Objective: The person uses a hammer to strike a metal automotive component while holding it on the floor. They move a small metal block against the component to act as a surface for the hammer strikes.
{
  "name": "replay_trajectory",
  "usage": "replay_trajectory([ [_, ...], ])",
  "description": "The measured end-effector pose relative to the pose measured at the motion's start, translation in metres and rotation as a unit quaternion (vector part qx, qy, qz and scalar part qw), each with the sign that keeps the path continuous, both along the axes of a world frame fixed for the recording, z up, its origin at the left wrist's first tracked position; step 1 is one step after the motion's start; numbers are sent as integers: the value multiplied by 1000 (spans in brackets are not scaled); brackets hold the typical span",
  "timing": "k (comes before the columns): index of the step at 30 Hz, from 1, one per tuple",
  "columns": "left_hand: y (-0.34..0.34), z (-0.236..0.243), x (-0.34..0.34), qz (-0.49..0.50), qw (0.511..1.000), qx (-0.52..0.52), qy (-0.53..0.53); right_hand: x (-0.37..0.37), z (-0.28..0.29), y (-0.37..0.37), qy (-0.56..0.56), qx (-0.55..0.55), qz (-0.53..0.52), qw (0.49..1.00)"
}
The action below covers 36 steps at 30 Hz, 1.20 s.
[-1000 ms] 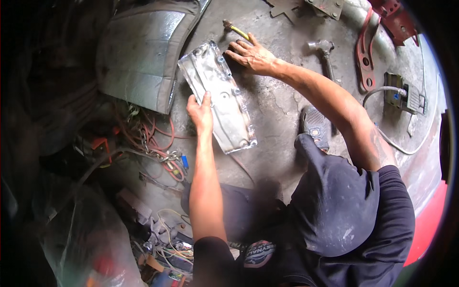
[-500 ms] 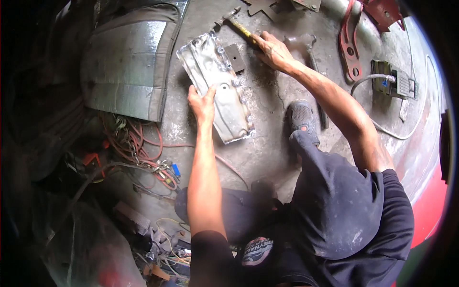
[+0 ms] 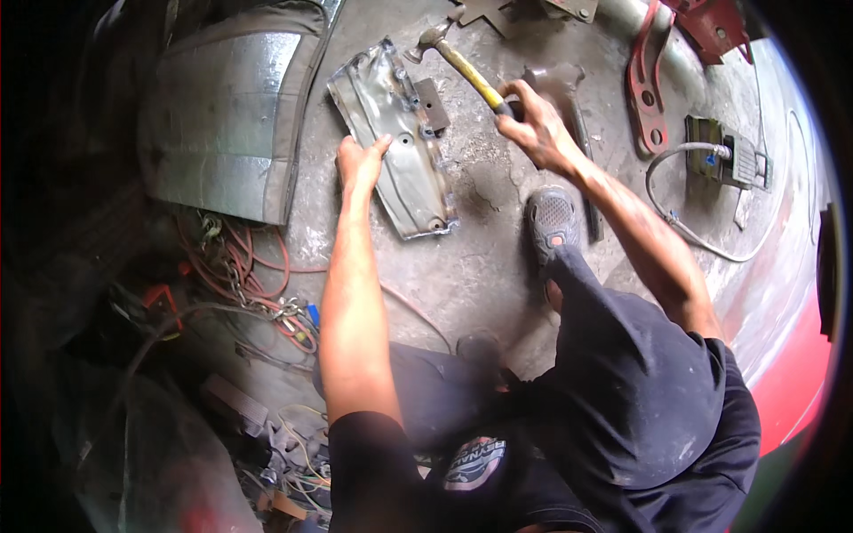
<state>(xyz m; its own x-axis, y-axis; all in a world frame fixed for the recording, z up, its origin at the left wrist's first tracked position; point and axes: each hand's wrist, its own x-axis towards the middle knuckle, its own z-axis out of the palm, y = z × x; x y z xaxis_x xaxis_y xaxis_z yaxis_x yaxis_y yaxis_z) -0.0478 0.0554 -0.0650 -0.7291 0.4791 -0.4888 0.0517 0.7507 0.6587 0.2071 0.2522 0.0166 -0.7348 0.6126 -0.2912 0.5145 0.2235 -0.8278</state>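
A long, dented silver metal panel [image 3: 391,178] with a raised rim and bolt holes lies angled on the concrete floor, partly over a dark steel block [image 3: 430,108]. My left hand [image 3: 360,164] grips its left edge, thumb on top. My right hand [image 3: 538,124] is closed round the lower end of a yellow-handled hammer [image 3: 471,71], its metal head raised near the panel's upper right corner. A dark steel tool [image 3: 591,178] with a long bar lies on the floor beyond my right hand, partly hidden by it.
A quilted silvery pad [image 3: 218,133] lies left. Tangled red hoses [image 3: 253,275] and chain lie lower left. At right are a red bracket [image 3: 647,98], a pedal-like device [image 3: 724,155] with a hose, and flat steel pieces [image 3: 484,13] above. My shoe [image 3: 551,218] rests on the floor.
My right hand took hold of the hammer, drew it rightward and now holds it raised. My left hand and the panel shifted slightly up and left in the picture, uncovering more of the steel block.
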Motion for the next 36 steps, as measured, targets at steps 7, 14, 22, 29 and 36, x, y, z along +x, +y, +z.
replay_trajectory([
  [7, 17, 12, 12, -29, 997, -48, 55, 33, 12, -36, 5, 38, 71, 997],
  [14, 5, 2, 4, -29, 998, -48, 12, -1, 51, -32, 273, 68, 72, 957],
  [22, 3, -4, -1, -29, 999, -25, 2, -4, 19, -7, -53, 154, 94, 982],
  [29, 7, 0, 2, -33, 997, -61, 15, -19, 68, -31, 287, 203, 81, 933],
  [36, 15, 10, 13, -36, 991, -98, 88, 18, -3, -16, -35, 181, 114, 976],
])
